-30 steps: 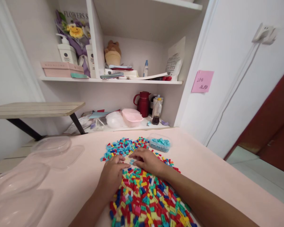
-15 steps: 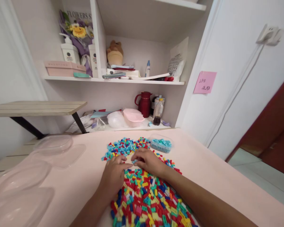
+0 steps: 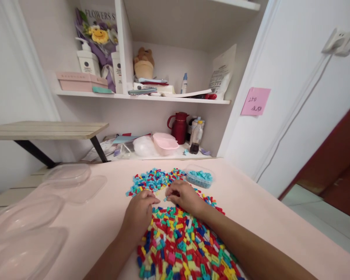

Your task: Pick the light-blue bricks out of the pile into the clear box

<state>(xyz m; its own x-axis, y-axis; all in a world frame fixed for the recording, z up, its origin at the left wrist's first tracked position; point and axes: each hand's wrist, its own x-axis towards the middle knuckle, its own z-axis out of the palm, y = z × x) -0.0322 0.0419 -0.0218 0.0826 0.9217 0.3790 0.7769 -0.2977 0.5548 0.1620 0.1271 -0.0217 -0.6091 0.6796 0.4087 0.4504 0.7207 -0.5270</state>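
Observation:
Small plastic toy bricks in many colours lie in a wide pile (image 3: 181, 241) on the pink tabletop, close below both hands. My left hand (image 3: 140, 210) rests at the pile's upper left, palm down, its thumb stretched to the right and apart from the bent fingers; nothing shows in it. Opposite it, my right hand (image 3: 184, 197) has its fingers bent in, with a light-blue toy brick (image 3: 165, 199) at the thumb and fingertips. Beyond the hands is a second heap (image 3: 151, 179), mostly light blue. A clear plastic box (image 3: 200, 179) of light-blue bricks stands to its right.
Several clear plastic containers and lids (image 3: 67, 174) lie along the table's left side. A shelf unit (image 3: 175, 99) rises behind, with a red jug (image 3: 179, 128), a pink bowl (image 3: 165, 143) and a bottle (image 3: 196, 138) on its lowest level. A small wooden stand (image 3: 49, 130) is at left.
My hands have drawn slightly apart; the left thumb has moved left, away from the right fingertips. The light-blue brick stays by the right fingertips. The view has shifted slightly.

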